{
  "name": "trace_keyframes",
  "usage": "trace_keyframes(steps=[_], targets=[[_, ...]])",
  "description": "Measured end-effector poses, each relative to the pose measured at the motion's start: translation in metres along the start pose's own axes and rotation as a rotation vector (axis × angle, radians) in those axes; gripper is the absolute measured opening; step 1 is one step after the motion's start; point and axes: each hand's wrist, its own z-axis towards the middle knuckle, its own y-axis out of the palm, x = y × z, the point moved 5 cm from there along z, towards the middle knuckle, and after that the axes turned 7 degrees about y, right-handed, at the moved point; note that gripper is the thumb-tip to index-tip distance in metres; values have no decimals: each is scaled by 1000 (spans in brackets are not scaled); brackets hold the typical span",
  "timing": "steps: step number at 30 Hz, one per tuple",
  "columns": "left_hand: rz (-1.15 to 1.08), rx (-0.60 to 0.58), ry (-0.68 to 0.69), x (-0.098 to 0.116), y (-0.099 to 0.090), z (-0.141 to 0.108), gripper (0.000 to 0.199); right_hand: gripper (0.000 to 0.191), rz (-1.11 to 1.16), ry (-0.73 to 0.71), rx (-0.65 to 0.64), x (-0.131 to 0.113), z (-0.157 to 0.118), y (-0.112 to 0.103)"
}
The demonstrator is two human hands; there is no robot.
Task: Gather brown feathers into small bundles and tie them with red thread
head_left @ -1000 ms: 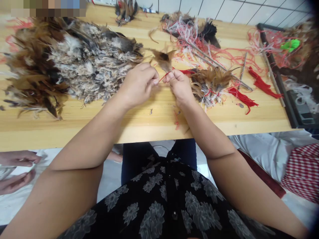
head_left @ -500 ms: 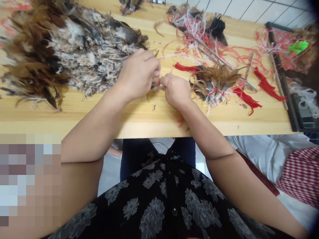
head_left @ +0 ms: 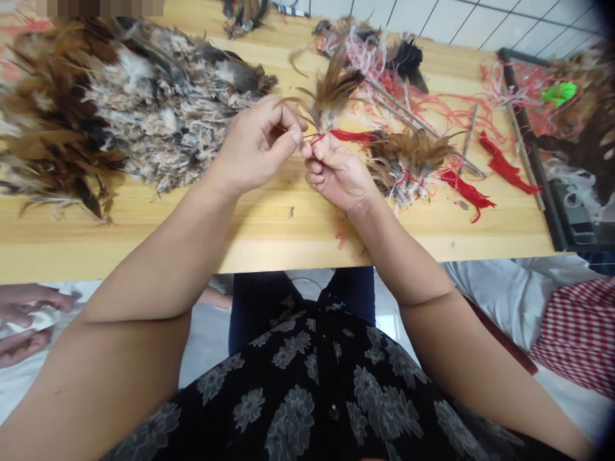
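My right hand (head_left: 339,171) pinches the base of a small bunch of brown feathers (head_left: 333,96), whose tips point up and away from me. A red thread (head_left: 316,137) runs across the base of this bunch to my left hand (head_left: 259,148). The thumb and fingers of my left hand are closed on the thread. Just right of my right hand lie tied feather bunches (head_left: 408,157) with white quills and red ties. A hank of red threads (head_left: 353,136) rests behind my right hand. My left hand is beside a big heap of feathers (head_left: 173,109).
Beyond lie pink and white plastic strings (head_left: 360,48) and thin sticks (head_left: 408,112). More red threads (head_left: 507,168) lie right, near a dark-edged frame (head_left: 538,160) holding strings and a phone-like object (head_left: 576,218). Another person's hands (head_left: 29,314) show at left, below the wooden table (head_left: 144,240).
My right hand has turned palm up, and the feather bunch now stands up in view above it. My left hand has rolled, its thumb now showing, with the thread stretched between my hands.
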Motion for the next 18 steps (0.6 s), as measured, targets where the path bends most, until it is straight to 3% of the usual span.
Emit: trace_keyframes(steps=[3, 6, 12, 18], targets=[[-111, 131, 201, -1, -3, 0, 53, 29, 170, 82, -40, 3, -2, 4], [-158, 161, 279, -2, -1, -1, 53, 29, 284, 145, -57, 6, -4, 10], [-255, 93, 320, -7, 8, 1, 62, 33, 393, 222, -13, 5, -11, 19], [-302, 100, 205, -17, 5, 0, 62, 33, 396, 281, -39, 5, -13, 25]])
